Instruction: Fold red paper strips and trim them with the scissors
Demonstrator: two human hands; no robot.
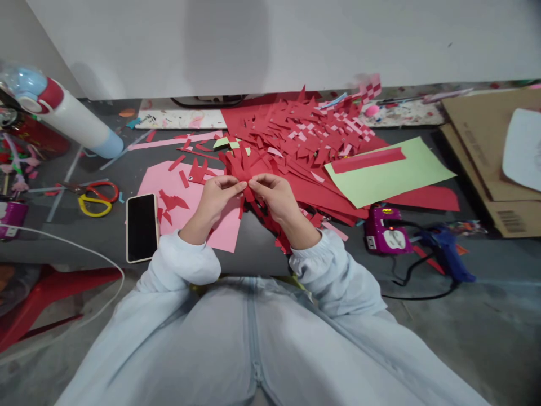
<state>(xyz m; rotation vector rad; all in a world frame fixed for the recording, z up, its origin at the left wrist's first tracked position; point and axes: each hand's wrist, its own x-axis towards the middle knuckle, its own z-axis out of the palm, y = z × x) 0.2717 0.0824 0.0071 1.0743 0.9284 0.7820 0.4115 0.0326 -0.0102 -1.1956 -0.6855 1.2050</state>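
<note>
Ok so left hand (pixel 220 194) and right hand (pixel 274 196) both pinch a fringed red paper piece (pixel 245 164), flat pink paper sheet (pixel 229 226) lying nearer left.

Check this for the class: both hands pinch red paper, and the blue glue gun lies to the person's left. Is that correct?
Not quite: the blue glue gun lies to the person's right, as the head view shows. The left hand and right hand do pinch red paper.
</note>
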